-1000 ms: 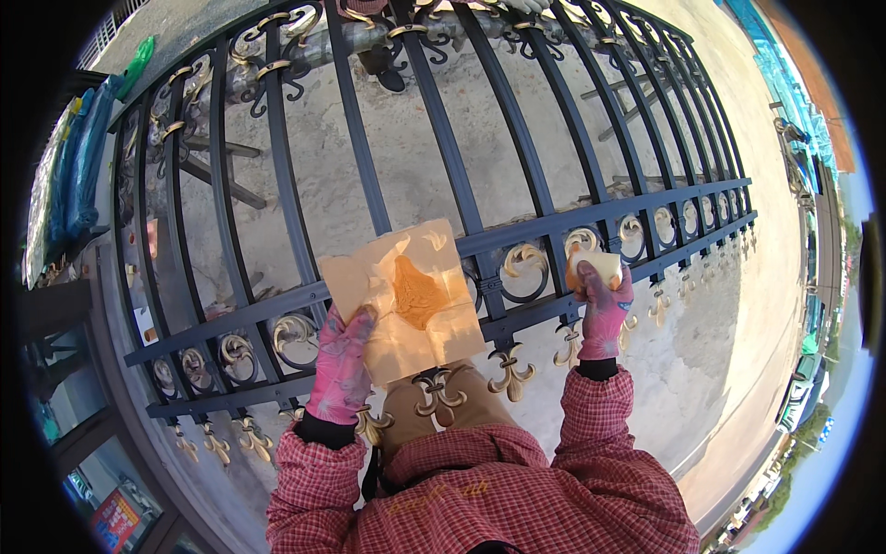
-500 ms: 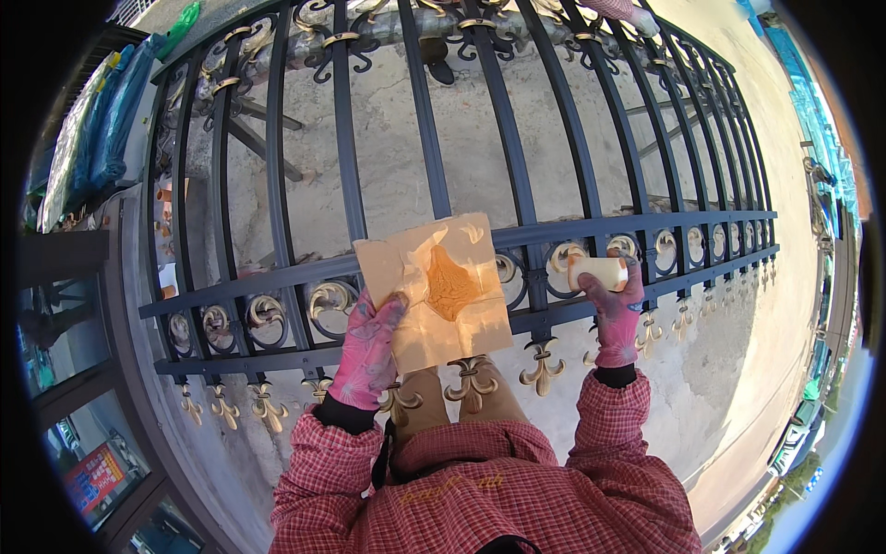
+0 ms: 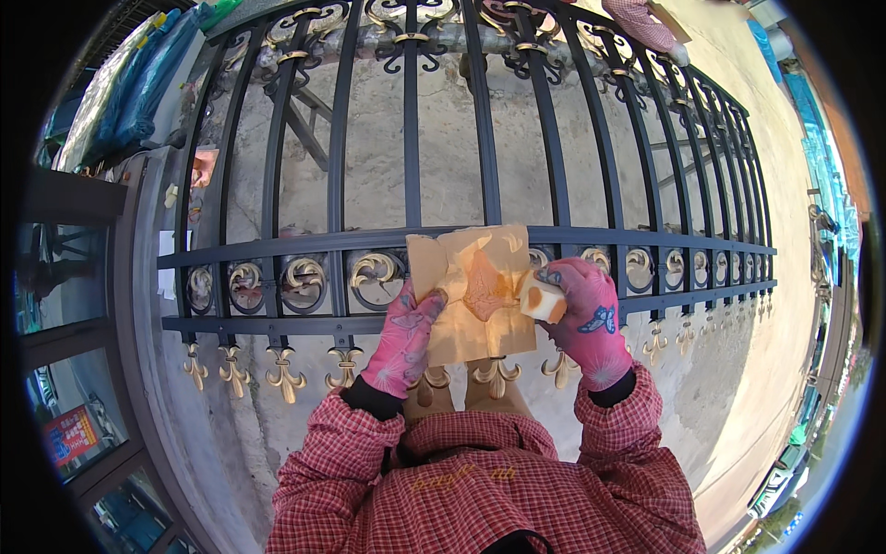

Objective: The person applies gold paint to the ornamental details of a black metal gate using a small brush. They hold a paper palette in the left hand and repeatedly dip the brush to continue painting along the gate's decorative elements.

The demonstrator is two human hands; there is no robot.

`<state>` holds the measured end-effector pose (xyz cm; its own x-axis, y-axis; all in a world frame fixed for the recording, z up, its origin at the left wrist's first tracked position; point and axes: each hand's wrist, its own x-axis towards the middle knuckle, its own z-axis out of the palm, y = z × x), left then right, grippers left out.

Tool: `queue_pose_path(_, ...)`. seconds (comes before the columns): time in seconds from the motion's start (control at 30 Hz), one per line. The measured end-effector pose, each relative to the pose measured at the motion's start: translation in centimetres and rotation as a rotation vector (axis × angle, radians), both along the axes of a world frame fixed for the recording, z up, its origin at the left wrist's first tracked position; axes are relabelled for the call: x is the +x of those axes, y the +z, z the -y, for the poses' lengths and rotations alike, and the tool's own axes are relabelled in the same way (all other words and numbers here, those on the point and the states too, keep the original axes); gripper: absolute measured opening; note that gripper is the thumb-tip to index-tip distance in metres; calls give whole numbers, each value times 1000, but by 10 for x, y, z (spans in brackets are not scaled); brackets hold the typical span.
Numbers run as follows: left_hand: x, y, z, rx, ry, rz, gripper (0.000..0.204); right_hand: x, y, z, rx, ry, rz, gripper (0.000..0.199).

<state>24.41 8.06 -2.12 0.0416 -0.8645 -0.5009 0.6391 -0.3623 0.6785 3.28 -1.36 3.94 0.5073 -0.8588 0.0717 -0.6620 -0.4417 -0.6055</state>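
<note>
My left hand (image 3: 406, 337), in a pink patterned glove, grips the left edge of a brown cardboard piece (image 3: 452, 337). A patch of wet-looking orange-gold paint (image 3: 486, 288) lies in the cardboard's middle. Pinched in my gloved right hand (image 3: 586, 309) is a white sponge block (image 3: 543, 301) with orange stains on its face, at the cardboard's right edge. Below both hands lies a dark metal fence panel (image 3: 369, 238) with gold-tinted scrolls (image 3: 377, 270) in rings. Gold spear-shaped finials (image 3: 286, 374) line its near edge.
Another person's checked sleeve and gloved hand (image 3: 646, 26) reach over the panel's far right. Glass doors in dark frames (image 3: 69, 277) stand at the left. Blue plastic-wrapped bundles (image 3: 138, 97) lie at the far left. Concrete ground (image 3: 443, 166) shows between the bars.
My right hand has moved left, bringing the sponge from over the fence rings to the cardboard's edge. The cardboard and my left hand have shifted rightward in view, and the view itself has turned slightly.
</note>
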Motion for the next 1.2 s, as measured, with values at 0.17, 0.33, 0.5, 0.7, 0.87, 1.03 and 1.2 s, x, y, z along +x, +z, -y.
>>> queue_pose_path(0.17,2,7,-7,68,41,11,36,4,-1,-4,-25,134,-57,44)
queue_pose_path(0.33,10,13,-18,41,208,16,35,-37,-21,8,70,-196,147,37)
queue_pose_path(0.5,17,12,-22,53,252,73,37,-57,-98,8,33,-251,48,39)
queue_pose_path(0.7,17,1,-25,3,274,37,38,-35,-144,12,30,-163,-58,46)
queue_pose_path(0.87,18,10,-22,57,287,10,37,-31,-151,20,-12,-130,-108,47)
queue_pose_path(1.03,26,10,-17,67,272,9,35,-35,-161,17,38,-78,-104,48)
queue_pose_path(1.2,33,7,-17,52,278,21,34,-36,-153,14,40,-114,-27,48)
